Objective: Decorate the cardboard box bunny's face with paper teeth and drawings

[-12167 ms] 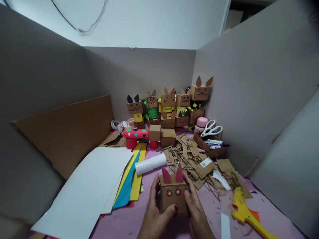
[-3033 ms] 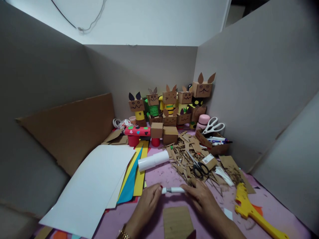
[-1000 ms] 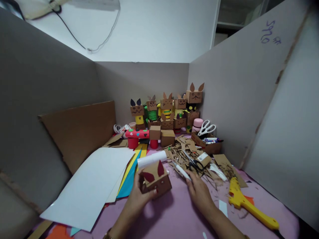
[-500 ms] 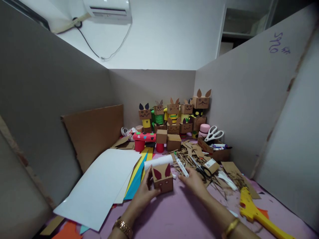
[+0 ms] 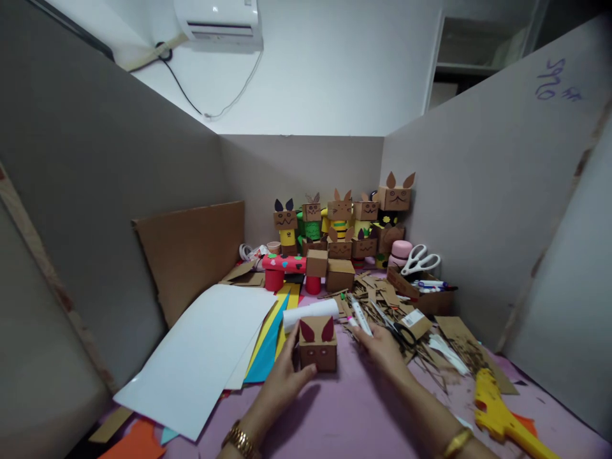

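Note:
A small cardboard box head (image 5: 318, 348) with two dark red ears and round eyes stands upright on the pink table (image 5: 354, 414). My left hand (image 5: 282, 381) grips its left side. My right hand (image 5: 382, 349) is closed round a white marker (image 5: 361, 319) whose tip points up and away, just right of the box. A white paper roll (image 5: 310, 313) lies right behind the box.
Sheets of white (image 5: 201, 354), yellow and blue paper lie at left. Cardboard scraps and black-handled scissors (image 5: 394, 326) sit right of my hand. A yellow glue gun (image 5: 502, 417) lies at right. Finished box figures (image 5: 342, 220) line the back wall beside a box of markers and white scissors (image 5: 421, 261).
The box head, tilted in my left hand a second ago, now stands upright facing me. My right hand has brought the marker closer to it. The camera has tilted up.

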Demonstrator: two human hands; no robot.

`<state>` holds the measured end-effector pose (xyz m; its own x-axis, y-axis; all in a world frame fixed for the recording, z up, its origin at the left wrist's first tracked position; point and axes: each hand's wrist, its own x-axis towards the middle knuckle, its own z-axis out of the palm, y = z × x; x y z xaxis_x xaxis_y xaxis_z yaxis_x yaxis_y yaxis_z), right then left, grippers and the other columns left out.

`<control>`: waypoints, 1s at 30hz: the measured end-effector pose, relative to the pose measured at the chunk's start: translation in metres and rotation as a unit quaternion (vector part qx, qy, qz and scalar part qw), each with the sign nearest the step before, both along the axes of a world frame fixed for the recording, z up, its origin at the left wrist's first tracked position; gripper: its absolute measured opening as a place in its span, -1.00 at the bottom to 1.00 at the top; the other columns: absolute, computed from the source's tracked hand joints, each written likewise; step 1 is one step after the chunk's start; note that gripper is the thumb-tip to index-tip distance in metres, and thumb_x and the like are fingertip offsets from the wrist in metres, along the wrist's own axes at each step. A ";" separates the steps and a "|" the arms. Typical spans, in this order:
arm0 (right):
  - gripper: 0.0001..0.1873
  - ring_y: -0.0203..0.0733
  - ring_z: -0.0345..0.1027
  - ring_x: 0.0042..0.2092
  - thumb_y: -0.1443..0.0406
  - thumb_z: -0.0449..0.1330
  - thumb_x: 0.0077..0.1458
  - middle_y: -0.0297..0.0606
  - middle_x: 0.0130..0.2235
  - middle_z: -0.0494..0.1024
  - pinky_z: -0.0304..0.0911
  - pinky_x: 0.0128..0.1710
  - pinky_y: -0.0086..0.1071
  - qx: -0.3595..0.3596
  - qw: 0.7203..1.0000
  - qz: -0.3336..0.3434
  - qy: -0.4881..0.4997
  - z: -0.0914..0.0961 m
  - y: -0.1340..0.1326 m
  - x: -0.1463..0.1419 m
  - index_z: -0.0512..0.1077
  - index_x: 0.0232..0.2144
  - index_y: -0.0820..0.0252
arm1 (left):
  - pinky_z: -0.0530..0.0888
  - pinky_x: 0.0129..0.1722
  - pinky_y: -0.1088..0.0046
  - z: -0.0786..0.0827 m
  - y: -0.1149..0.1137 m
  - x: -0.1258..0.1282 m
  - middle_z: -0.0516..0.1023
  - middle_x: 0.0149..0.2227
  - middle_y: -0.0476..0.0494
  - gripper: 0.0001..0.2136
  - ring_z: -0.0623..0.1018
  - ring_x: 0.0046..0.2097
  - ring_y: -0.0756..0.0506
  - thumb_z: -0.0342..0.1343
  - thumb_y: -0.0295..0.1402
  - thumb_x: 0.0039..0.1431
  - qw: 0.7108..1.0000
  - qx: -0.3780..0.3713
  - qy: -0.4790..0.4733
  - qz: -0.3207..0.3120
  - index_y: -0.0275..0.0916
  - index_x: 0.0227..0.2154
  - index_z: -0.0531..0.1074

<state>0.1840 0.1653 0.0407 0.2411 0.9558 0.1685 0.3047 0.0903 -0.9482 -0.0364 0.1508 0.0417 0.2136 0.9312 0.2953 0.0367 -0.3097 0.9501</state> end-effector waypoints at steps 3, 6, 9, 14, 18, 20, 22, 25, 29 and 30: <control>-0.49 -0.48 -0.07 -0.70 -0.14 0.03 0.14 -0.59 -0.66 0.16 -0.12 -0.72 -0.53 -0.011 0.995 0.053 0.080 0.011 -0.022 0.008 0.23 -0.50 0.16 | 0.24 0.14 0.09 0.003 -0.016 0.004 0.30 0.12 -0.32 -0.50 0.30 0.17 -0.30 0.19 -0.21 0.08 0.991 0.037 -0.014 0.125 -0.19 0.06 0.20; -0.40 -0.49 -0.14 -0.69 -0.28 0.08 -0.07 -0.59 -0.67 0.14 -0.19 -0.72 -0.52 -0.018 0.984 0.122 0.126 0.019 -0.051 0.008 0.17 -0.53 0.11 | 0.31 -0.05 0.27 0.006 -0.041 0.016 0.38 -0.24 -0.10 -0.77 0.39 -0.11 -0.19 0.08 -0.10 0.19 0.979 0.082 -0.021 0.183 -0.15 -0.29 0.32; -0.39 -0.46 -0.11 -0.66 -0.26 0.19 -0.16 -0.57 -0.67 0.12 -0.17 -0.67 -0.51 -0.029 0.972 0.187 0.137 0.017 -0.076 0.002 0.24 -0.55 0.15 | 0.30 -0.37 0.42 0.002 -0.062 0.035 0.36 -0.43 -0.01 -0.68 0.37 -0.38 -0.08 0.01 0.01 0.21 0.989 0.074 -0.020 0.123 -0.17 -0.28 0.36; -0.53 -0.27 0.20 -0.40 -0.08 0.23 0.00 -0.35 -0.49 0.36 0.12 -0.38 -0.42 -0.004 0.963 0.246 0.107 0.000 -0.090 -0.010 0.45 -0.46 0.24 | 0.13 -0.49 0.50 -0.010 -0.070 0.057 0.26 -0.50 0.07 -0.55 0.20 -0.50 0.04 0.07 0.11 0.12 0.995 -0.026 -0.061 -0.078 -0.24 -0.25 0.37; -0.55 -0.26 0.18 -0.40 -0.07 0.09 0.14 -0.39 -0.48 0.31 0.12 -0.39 -0.43 -0.015 0.965 0.240 0.102 -0.008 -0.087 -0.006 0.45 -0.32 0.20 | 0.13 -0.54 0.55 -0.008 -0.065 0.054 0.18 -0.60 0.18 -0.61 0.13 -0.57 0.08 0.14 0.06 0.09 0.977 -0.139 -0.144 -0.074 -0.20 -0.40 0.32; -0.54 -0.27 0.16 -0.43 -0.06 0.01 0.20 -0.41 -0.50 0.29 0.11 -0.42 -0.44 -0.012 0.973 0.225 0.052 -0.006 -0.086 0.000 0.44 -0.24 0.19 | 0.18 -0.58 0.57 -0.002 -0.064 0.051 0.21 -0.65 0.20 -0.63 0.13 -0.61 0.09 0.17 0.05 0.07 0.955 -0.198 -0.211 -0.059 -0.17 -0.38 0.30; -0.53 -0.23 0.24 -0.40 -0.03 -0.02 0.23 -0.35 -0.47 0.38 0.16 -0.38 -0.42 -0.001 0.974 0.225 -0.017 0.000 -0.087 0.005 0.46 -0.17 0.19 | 0.22 -0.60 0.59 0.005 -0.064 0.049 0.29 -0.65 0.18 -0.66 0.16 -0.62 0.09 0.22 -0.02 0.04 0.934 -0.239 -0.264 -0.025 -0.16 -0.37 0.31; -0.55 -0.11 0.41 -0.20 0.03 -0.01 0.24 -0.19 -0.22 0.57 0.27 -0.18 -0.35 0.029 0.970 0.235 -0.060 0.010 -0.091 0.009 0.46 -0.04 0.14 | 0.19 -0.64 0.63 0.014 -0.062 0.046 0.30 -0.65 0.19 -0.71 0.16 -0.63 0.11 0.26 -0.13 -0.01 0.907 -0.277 -0.315 0.018 -0.17 -0.37 0.33; -0.58 -0.05 0.49 -0.17 0.08 0.01 0.22 -0.14 -0.16 0.63 0.35 -0.13 -0.26 0.047 0.959 0.264 -0.089 0.017 -0.093 0.007 0.49 -0.02 0.08 | 0.13 -0.67 0.64 0.020 -0.060 0.044 0.25 -0.67 0.21 -0.72 0.10 -0.65 0.13 0.27 -0.15 -0.06 0.902 -0.274 -0.331 0.031 -0.18 -0.41 0.34; -0.58 -0.04 0.50 -0.19 0.10 0.02 0.21 -0.13 -0.18 0.64 0.36 -0.15 -0.23 0.049 0.955 0.272 -0.105 0.017 -0.093 0.006 0.50 -0.02 0.08 | 0.13 -0.67 0.64 0.021 -0.059 0.044 0.24 -0.67 0.21 -0.72 0.09 -0.65 0.13 0.27 -0.15 -0.06 0.902 -0.272 -0.334 0.035 -0.19 -0.41 0.34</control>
<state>0.1901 0.0727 0.0578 -0.3357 0.9071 0.2540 0.3692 0.3748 -0.8504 0.0073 0.0914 0.0623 0.0925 0.9814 -0.1682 -0.5987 0.1898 0.7782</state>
